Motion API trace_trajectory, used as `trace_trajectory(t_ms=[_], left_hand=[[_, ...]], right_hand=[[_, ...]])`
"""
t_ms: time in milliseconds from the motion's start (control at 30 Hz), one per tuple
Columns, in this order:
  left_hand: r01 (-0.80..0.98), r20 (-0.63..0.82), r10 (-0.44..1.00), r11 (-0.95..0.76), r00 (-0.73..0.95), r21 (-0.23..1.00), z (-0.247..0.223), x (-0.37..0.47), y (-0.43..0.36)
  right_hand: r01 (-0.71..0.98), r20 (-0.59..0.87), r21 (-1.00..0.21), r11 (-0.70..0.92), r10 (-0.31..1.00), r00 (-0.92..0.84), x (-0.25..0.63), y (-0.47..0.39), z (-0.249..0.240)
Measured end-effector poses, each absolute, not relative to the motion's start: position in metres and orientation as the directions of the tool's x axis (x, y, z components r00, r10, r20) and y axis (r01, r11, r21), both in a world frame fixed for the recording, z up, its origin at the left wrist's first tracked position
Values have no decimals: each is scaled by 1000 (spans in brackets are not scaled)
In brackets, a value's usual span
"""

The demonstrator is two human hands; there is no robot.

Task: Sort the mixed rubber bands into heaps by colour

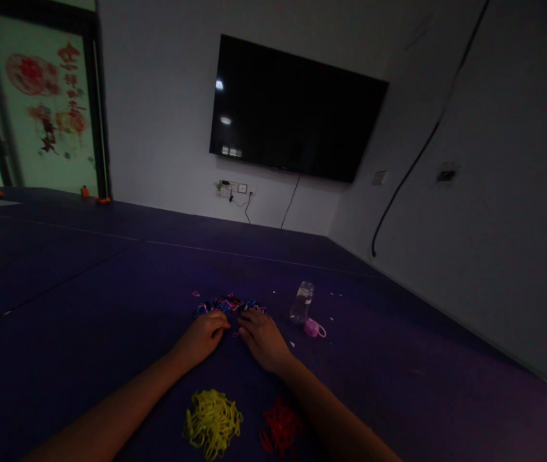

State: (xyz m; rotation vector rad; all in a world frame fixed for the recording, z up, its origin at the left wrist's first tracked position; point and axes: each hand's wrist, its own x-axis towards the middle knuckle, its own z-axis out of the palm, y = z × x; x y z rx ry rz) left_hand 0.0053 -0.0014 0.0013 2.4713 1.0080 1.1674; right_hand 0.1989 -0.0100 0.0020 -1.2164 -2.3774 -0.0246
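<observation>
Purple surface [109, 282] (wall-side edges [181, 216] distant), hands [262, 337] at bands [232, 303]

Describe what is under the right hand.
Beyond the right hand, a pile of pink, blue and dark loops shows on the purple table. Whatever the hand covers directly underneath cannot be seen.

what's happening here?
A person has the left hand and right hand at the near edge of a multicolored pile of small loops on a dark table. Whether the fingers grip any is too dim to tell. Nearer the person lie a yellow pile and a red pile. A clear bottle stands off to the right.
</observation>
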Motion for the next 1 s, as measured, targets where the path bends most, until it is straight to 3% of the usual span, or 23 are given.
trace_trajectory(t_ms=[267, 667, 1000], left_hand=[[503, 579, 680, -729, 450, 465, 2, 4, -2], [501, 585, 685, -723, 434, 475, 3, 5, -4], [516, 562, 695, -715, 448, 473, 6, 6, -5]], right_hand=[[733, 466, -269, 625, 751, -469, 199, -10, 6], [734, 352, -217, 643, 753, -556, 200, -10, 5], [677, 400, -209, 706, 693, -600, 199, -9, 7]])
